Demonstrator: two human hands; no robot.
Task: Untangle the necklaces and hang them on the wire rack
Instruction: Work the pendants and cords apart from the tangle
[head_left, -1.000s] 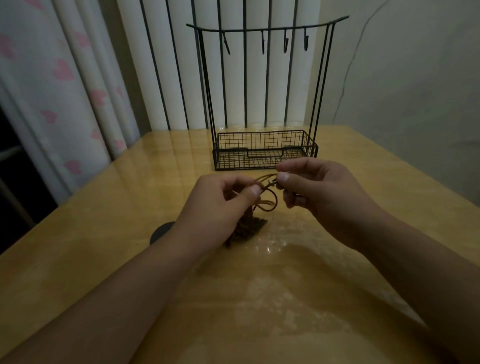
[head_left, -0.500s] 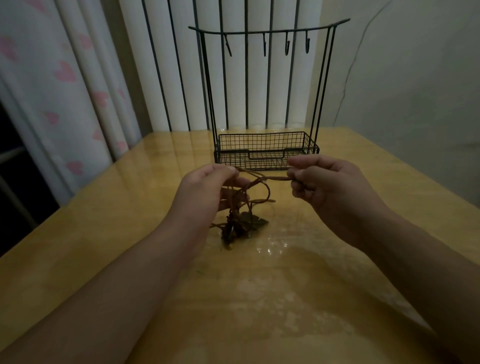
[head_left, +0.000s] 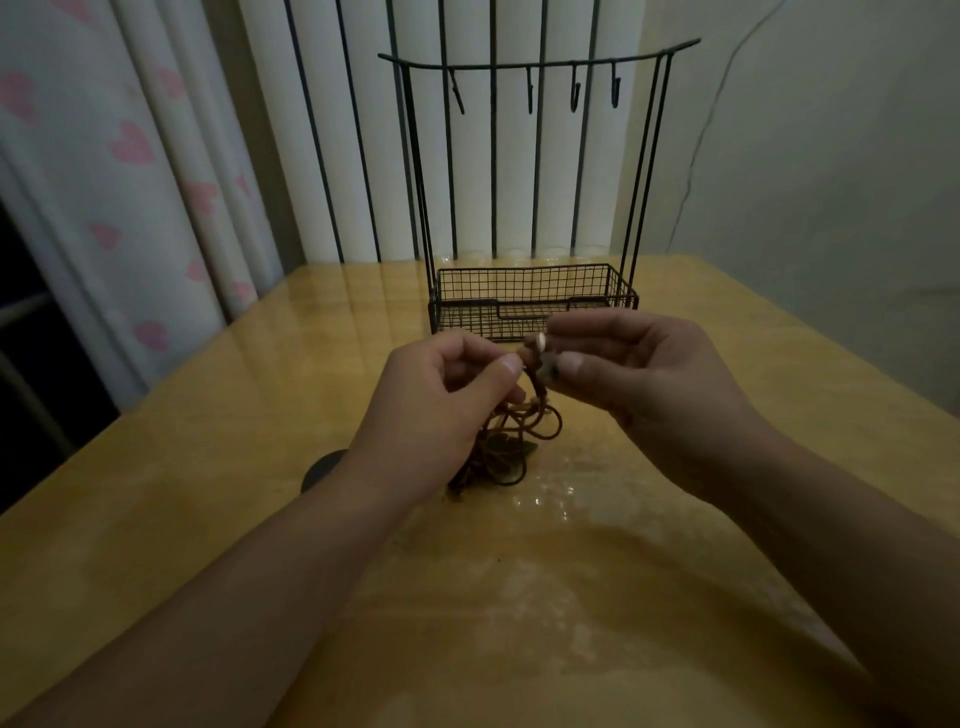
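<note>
Both hands are pinching the tangled necklaces (head_left: 519, 441) above the tabletop (head_left: 208, 467): left hand (head_left: 441, 410) and right hand (head_left: 639, 374) each holding cord in a narrow grip. Cords are looking light, limp, possibly knotted; gripping near the knot seems best.

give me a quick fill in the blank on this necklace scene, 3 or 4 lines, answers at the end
1. Both hands pinch the tangled necklaces, the left hand and the right hand meeting in front of the wire ____.
2. The wire rack has ____ hooks on its top bar.
3. None of the hooks holds a ____ yet.
4. The rack stands on a yellow ____.

Answers: rack; four; necklace; table
</note>
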